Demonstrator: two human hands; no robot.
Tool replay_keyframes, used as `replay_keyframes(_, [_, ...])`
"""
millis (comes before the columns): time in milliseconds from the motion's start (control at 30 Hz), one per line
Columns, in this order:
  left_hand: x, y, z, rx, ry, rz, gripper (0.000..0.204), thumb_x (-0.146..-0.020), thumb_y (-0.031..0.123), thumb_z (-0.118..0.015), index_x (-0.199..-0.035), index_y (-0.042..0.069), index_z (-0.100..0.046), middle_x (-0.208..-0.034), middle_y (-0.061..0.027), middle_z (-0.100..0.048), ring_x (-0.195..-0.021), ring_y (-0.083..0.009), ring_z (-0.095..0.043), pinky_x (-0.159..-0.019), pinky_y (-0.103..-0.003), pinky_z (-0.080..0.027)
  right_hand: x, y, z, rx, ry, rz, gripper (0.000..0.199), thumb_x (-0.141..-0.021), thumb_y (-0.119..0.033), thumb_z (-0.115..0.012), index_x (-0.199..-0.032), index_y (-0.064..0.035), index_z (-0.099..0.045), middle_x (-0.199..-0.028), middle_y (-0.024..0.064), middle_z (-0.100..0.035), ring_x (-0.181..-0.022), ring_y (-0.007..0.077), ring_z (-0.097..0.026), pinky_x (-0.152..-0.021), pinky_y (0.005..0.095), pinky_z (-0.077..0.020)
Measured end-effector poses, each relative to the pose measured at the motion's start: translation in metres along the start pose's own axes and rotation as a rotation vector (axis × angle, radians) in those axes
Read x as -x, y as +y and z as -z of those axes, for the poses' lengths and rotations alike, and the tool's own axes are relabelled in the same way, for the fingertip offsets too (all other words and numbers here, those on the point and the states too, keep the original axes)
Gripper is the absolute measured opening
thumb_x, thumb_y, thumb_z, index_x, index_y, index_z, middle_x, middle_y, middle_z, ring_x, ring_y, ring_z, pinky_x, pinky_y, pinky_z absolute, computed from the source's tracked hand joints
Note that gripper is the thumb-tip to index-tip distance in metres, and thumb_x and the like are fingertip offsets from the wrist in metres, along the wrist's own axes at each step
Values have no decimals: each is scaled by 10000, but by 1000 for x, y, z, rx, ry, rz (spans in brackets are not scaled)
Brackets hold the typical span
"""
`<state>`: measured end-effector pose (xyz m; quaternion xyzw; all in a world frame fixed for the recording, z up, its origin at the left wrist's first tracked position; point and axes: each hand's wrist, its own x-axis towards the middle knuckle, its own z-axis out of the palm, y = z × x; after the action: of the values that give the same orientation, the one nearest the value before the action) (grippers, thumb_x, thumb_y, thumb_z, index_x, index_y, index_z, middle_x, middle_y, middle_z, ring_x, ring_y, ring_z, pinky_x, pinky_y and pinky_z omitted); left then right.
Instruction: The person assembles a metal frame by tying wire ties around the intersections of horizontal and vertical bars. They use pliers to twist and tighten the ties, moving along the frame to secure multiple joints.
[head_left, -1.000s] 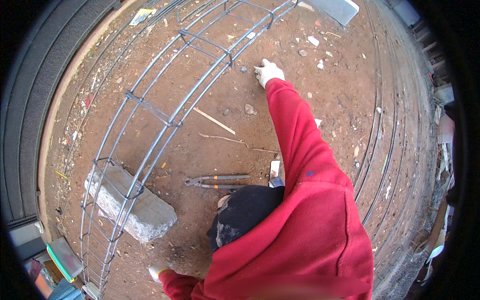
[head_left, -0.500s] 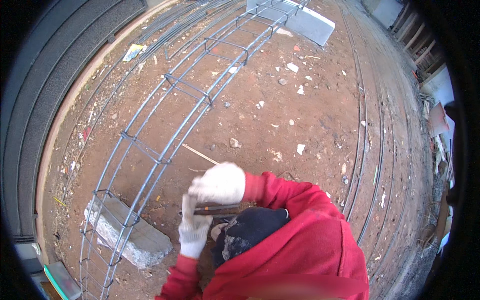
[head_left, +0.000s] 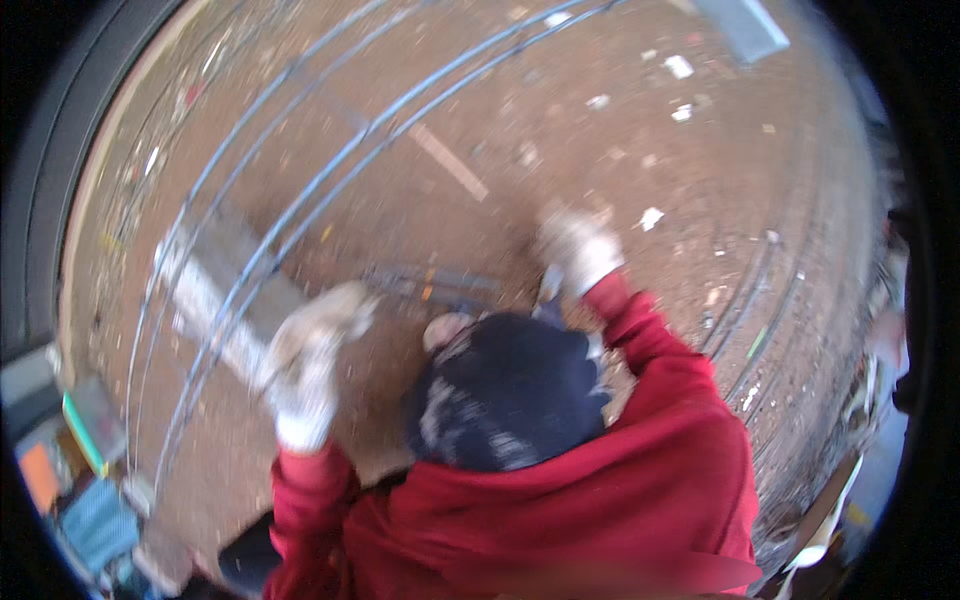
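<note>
My left hand [head_left: 312, 350], in a whitish work glove, is raised near the end of a concrete block [head_left: 232, 285]. Its fingers stretch out to the right with nothing visible in them. Farther right, my right hand [head_left: 578, 245] wears a similar glove and hangs over the brown soil, its fingers smeared by motion. A grey-blue piece [head_left: 550, 284] shows just below that hand; whether the hand touches it I cannot tell. Between the hands, several thin dark rods [head_left: 430, 283] with orange marks lie on the ground, just beyond my dark-clothed knee [head_left: 510, 390].
A long steel rebar cage [head_left: 300, 205] curves across the left side, passing over the concrete block. A flat wooden strip [head_left: 448, 162] lies on the soil. Long bars [head_left: 765, 285] run along the right. Coloured items, including a blue woven one [head_left: 100, 515], sit at the lower left.
My hands, together half a second ago, are now apart: the left has moved left and the right has moved right and farther out. The whole view has shifted and is blurred.
</note>
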<state>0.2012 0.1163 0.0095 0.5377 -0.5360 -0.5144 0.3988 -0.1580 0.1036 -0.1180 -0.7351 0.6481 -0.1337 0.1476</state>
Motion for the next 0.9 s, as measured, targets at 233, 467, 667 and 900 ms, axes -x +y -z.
replay_keyframes(233, [22,50,72,16,260,-292,503,-963,349,-562,-1226,-80,-544,-1146,-234,-625,-938,-285,-663,-805,-355,-556,10,-59,-81,-162,-55,0,553,-781,-244,-679,-1306,-132,-546,-1184,159,-617,-1030,364,-621,-876,451,-510])
replay_keyframes(467, [79,46,129,229,855,-544,449,-988,329,-480,-1099,-94,-583,-1081,-276,-638,-882,-367,-675,-722,-386,-602,18,-95,-126,290,-94,56,300,-875,-279,-560,-1151,-194,-642,-1055,66,-593,-981,258,-617,-788,404,-504])
replay_keyframes(667, [108,-5,215,538,901,-457,474,-982,355,-525,-1243,-40,-539,-1133,-227,-631,-927,-267,-655,-767,-320,-554,-9,-137,-117,327,-332,-268,569,-697,-326,-739,-1225,-161,-604,-1164,113,-594,-1096,280,-580,-898,406,-482])
replay_keyframes(900, [147,-19,300,718,680,-445,497,-1000,341,-492,-1287,-64,-516,-1243,-236,-589,-1039,-293,-638,-876,-366,-529,-8,-194,-78,389,-573,-409,481,-702,-407,-713,-1033,-58,-713,-1092,214,-672,-1048,341,-649,-900,429,-516])
